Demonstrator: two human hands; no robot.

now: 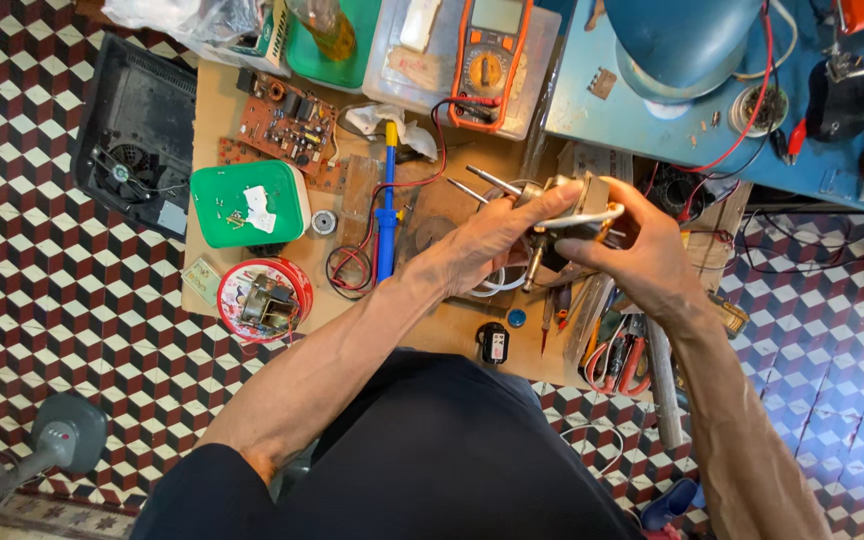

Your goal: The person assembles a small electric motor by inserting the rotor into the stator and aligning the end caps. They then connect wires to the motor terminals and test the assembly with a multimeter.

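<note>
Hands meet above the wooden board (452,330): my left hand (497,235) and right hand (642,250) both clasp a small metal motor part (577,205) with a white wire looped across it, its shafts poking out toward the blue soldering iron (388,200). Left of that iron I note a green box (247,203), a red round tin (265,298) below it and a brown circuit board (287,122) above. An orange multimeter (487,60) rests beyond the iron on a clear lid.

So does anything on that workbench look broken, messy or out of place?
Mostly it is cluttered. A bare circuit board lies loose out of any case, small screws sit scattered on the green lid, and a crumpled tissue lies among the wires. Both hands, left hand and right hand, hold a small metal motor part.
</note>
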